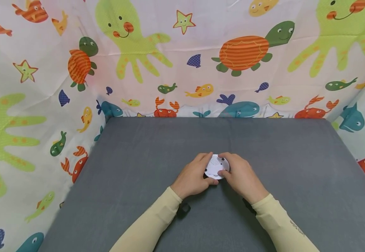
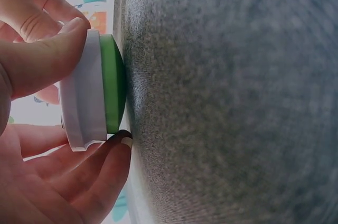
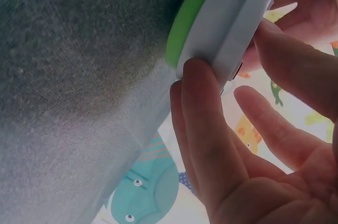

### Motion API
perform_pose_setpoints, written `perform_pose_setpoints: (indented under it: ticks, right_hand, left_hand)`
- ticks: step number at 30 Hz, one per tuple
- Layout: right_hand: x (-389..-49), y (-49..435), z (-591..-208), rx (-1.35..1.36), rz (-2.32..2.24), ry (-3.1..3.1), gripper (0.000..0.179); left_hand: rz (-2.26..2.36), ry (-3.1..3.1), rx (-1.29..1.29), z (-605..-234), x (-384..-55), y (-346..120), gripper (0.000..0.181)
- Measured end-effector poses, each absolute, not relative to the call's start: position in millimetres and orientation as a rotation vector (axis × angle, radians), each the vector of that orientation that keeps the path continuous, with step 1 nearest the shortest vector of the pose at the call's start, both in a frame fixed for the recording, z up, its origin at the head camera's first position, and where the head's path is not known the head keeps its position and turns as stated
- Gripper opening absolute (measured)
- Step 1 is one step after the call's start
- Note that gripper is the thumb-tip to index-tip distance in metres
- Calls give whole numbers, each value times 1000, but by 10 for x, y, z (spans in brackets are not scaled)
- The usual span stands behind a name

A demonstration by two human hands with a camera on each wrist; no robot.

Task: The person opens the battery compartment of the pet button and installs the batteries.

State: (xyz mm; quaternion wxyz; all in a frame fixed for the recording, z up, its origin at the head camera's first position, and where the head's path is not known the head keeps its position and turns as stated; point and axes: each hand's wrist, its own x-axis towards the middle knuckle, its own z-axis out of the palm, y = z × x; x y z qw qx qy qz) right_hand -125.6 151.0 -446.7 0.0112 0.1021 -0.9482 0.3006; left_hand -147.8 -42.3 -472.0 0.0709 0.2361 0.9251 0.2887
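A round sound button (image 1: 215, 167) lies face down on the grey table, its white back upward with speaker holes, small dark feet and a cover outline. Its green dome (image 2: 111, 84) faces the cloth in the left wrist view. My left hand (image 1: 192, 176) holds the left side of the white rim between thumb and fingers. At the right side, my right hand (image 1: 242, 175) grips the rim with its fingers, thumb on the back near the cover. The white casing (image 3: 227, 28) shows between the fingers in the right wrist view.
The grey cloth-covered table (image 1: 138, 150) spreads around both hands. A white curtain (image 1: 182, 77) printed with sea animals hangs along the back and sides. Dark wrist-camera pieces (image 1: 183, 209) sit under the forearms.
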Motion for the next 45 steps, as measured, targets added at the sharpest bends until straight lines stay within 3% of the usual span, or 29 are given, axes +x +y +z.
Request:
perform_pose_setpoints:
  ticks: [8, 16, 28, 33, 41, 45]
  right_hand:
    - [-1278, 1561, -4454, 413, 924, -2992, 55]
    - [-1321, 1642, -4417, 551, 988, -3112, 83]
    - [-1396, 1715, -4560, 420, 1215, -3042, 98]
    - [-1396, 1753, -4559, 433, 1229, -3011, 92]
    - [-1433, 1913, -4535, 407, 1306, -2937, 55]
    - [-1457, 1947, -4529, 314, 1369, -2927, 48]
  left_hand:
    - [907, 2741, 684, -4712, -1500, -441, 96]
    - [960, 2646, 627, -4691, -1572, -533, 112]
    - [947, 2729, 584, -4706, -1575, -529, 99]
    - [958, 2745, 585, -4695, -1581, -533, 94]
    - [1174, 2566, 524, -4618, -1615, -597, 83]
    - [1253, 2496, 470, -4602, -1621, -619, 70]
